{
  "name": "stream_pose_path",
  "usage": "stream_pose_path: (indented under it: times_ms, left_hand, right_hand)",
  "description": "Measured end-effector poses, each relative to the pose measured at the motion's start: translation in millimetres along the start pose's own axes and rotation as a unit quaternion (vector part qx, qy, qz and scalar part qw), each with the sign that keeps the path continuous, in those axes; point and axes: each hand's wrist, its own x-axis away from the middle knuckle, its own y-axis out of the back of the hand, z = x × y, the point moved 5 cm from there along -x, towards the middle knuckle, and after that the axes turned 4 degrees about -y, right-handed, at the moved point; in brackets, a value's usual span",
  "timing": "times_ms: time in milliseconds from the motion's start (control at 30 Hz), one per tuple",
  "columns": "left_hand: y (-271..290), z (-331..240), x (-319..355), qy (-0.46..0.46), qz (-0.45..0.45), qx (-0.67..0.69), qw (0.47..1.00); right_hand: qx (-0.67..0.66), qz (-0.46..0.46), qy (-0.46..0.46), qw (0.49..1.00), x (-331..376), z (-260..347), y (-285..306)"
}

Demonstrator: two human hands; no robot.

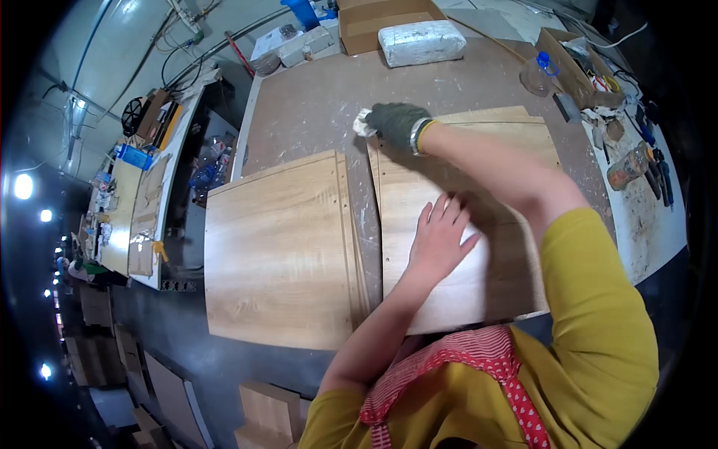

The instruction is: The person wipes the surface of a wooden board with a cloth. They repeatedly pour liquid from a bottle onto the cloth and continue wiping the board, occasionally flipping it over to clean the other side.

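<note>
My left hand (441, 238), bare, lies flat with its fingers spread on the top wooden panel (426, 299) of the right-hand stack. A dark grey work glove covers my right hand (398, 126), which reaches across to the far left corner of that stack. Its fingers are closed on a crumpled white rag (364, 123) that sticks out at the left. Beside this stack, on the left, lies another pile of light wood panels (277, 254) with small drilled holes along one edge. The gloved fingertips are partly hidden.
On the brown worktable (299, 112), a wrapped white block (421, 43) and an open cardboard box (363, 26) stand at the back. A plastic bottle with a blue cap (537, 73) is at the back right, near hand tools (662, 176). A cluttered side bench (153, 194) runs along the left.
</note>
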Motion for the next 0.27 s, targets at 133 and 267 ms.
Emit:
stream_pose_path:
  times_ms: [133,267]
  left_hand:
    - [4.3,21.1,12.6,0.07,-0.087,-0.01,0.994]
    - [43.2,35.8,70.1,0.239,-0.099,-0.017,0.966]
  right_hand:
    - [-0.207,-0.093,-0.064,0.972,54.1,-61.2,41.2]
    - [-0.361,-0.103,-0.211,0.903,169.5,-104.6,109.6]
